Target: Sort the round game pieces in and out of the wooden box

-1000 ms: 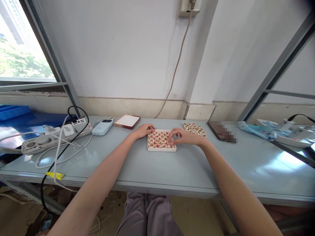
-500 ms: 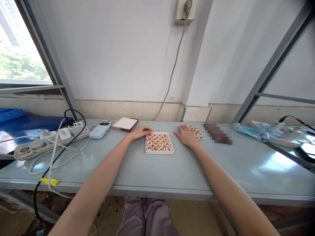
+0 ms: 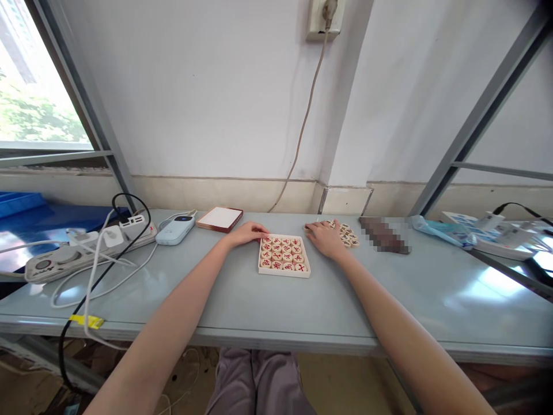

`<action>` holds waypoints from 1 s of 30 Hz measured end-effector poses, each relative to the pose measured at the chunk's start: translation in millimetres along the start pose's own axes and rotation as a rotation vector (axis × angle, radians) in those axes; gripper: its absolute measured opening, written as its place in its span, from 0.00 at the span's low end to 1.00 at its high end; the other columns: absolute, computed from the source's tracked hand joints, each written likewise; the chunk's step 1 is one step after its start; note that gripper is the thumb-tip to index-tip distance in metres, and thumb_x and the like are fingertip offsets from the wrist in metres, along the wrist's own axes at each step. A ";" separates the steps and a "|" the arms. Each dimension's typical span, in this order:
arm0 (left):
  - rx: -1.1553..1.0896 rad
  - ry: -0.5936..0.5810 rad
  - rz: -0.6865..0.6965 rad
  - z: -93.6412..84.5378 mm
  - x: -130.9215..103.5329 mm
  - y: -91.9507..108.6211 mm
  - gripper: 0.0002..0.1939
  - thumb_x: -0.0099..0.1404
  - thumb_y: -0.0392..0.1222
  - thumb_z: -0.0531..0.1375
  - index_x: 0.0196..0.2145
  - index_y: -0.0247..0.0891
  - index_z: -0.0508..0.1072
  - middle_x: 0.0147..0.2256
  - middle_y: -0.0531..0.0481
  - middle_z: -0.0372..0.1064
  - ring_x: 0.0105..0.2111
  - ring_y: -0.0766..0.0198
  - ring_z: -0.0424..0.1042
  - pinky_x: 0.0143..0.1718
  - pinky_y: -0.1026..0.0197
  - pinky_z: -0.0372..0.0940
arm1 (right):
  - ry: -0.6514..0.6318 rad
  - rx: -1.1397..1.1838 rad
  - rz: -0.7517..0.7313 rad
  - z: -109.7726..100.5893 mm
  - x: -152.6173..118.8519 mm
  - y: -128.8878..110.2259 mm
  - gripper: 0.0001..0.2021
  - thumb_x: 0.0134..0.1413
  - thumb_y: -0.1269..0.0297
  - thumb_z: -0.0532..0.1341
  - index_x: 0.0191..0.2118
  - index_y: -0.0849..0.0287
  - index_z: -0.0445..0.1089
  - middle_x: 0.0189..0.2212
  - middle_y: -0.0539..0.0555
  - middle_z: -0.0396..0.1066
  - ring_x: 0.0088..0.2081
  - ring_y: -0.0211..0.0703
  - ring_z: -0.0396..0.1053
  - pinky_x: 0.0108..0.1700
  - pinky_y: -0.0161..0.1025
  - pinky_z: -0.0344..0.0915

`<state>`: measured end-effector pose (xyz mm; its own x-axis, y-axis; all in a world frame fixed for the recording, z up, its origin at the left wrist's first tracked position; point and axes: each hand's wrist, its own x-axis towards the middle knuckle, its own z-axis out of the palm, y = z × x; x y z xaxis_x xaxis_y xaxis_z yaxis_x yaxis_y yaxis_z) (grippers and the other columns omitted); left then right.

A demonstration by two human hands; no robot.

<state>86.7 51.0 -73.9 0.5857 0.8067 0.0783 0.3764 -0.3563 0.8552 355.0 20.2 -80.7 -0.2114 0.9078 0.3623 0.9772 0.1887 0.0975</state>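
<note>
A shallow white box (image 3: pixel 262 269) of round Chinese chess pieces with red characters (image 3: pixel 283 253) lies in the middle of the desk, filled in rows. My left hand (image 3: pixel 248 233) is at its far left corner, fingers closed on the rim; the thumb is not clearly visible. To the right, beside the box and apart from it, my right hand (image 3: pixel 324 237) rests palm down with the fingers slightly bent and nothing visible in them. It partly covers a group of pieces with black characters (image 3: pixel 346 236) lying loose on the desk.
A box lid (image 3: pixel 221 218) lies behind my left hand. Farther left are a pale blue device (image 3: pixel 175 230), a power strip (image 3: pixel 47 263) and loose cables. On the right lie a blurred brown object (image 3: pixel 384 235), a blue plastic bag (image 3: pixel 443 231) and white adapters (image 3: pixel 510 236).
The white box has shifted slightly right and toward me and turned a little, with my left hand still at its corner. My right hand's fingers, spread before, are now drawn in.
</note>
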 end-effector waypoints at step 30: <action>0.120 -0.066 0.028 6.2 -2.5 7.8 0.23 0.55 0.57 0.57 0.40 0.37 0.73 0.42 0.47 0.71 0.42 0.59 0.68 0.41 0.62 0.59 | 0.079 -0.080 0.143 -19.9 -12.0 -21.1 0.16 0.54 0.70 0.48 0.41 0.61 0.70 0.45 0.65 0.68 0.47 0.57 0.60 0.48 0.56 0.47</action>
<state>92.6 43.3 -70.6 0.6416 0.7643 0.0640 0.4401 -0.4353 0.7854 336.5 -2.1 -68.7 -0.0740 0.8902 0.4495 0.9934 0.0263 0.1114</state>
